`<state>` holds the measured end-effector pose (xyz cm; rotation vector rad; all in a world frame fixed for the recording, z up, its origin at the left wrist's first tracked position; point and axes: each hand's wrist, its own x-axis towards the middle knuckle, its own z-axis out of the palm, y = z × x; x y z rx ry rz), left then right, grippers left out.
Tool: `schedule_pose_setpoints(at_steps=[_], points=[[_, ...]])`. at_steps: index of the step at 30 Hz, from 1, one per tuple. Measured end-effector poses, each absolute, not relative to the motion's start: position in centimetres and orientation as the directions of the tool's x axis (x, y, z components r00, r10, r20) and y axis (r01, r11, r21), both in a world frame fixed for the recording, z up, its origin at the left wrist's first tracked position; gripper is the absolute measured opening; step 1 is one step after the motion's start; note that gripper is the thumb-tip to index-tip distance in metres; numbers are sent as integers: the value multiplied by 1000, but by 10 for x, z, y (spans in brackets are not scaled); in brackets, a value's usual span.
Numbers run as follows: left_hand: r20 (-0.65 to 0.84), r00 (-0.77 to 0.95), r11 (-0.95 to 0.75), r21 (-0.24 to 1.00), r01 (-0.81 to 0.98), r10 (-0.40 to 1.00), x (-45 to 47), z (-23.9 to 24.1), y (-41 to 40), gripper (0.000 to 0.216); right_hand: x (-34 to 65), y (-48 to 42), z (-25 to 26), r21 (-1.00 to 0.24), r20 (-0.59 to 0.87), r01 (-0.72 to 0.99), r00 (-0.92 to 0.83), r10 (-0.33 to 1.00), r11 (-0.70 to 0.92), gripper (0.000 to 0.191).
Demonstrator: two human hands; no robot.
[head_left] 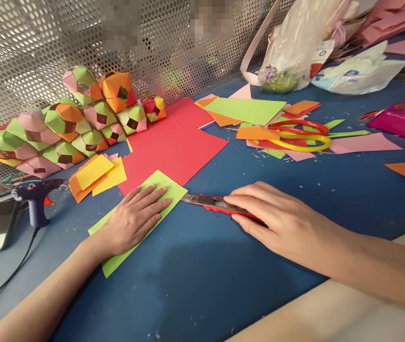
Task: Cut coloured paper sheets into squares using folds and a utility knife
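My left hand (133, 218) lies flat, fingers spread, on a folded light-green paper sheet (163, 185) on the blue table mat (202, 266). My right hand (269, 213) is closed on a red utility knife (212, 203). The knife's blade tip touches the right edge of the green paper. A large red paper sheet (174, 142) lies just behind the green one.
Folded paper balls (70, 123) are stacked against the perforated metal wall at the left. Yellow and orange squares (95, 175), a blue glue gun (34, 194), red and yellow scissors (300, 135), paper scraps and plastic bags (295, 47) lie around.
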<state>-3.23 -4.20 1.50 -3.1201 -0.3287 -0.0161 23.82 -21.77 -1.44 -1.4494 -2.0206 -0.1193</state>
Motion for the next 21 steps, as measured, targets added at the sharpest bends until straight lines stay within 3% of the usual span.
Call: schedule_pose_setpoints(at_steps=[21], points=[[17,981,-980,-29,196,195,-33,13,-41,45,236,-215,-15,-283,573,842,-235,785,459,18]])
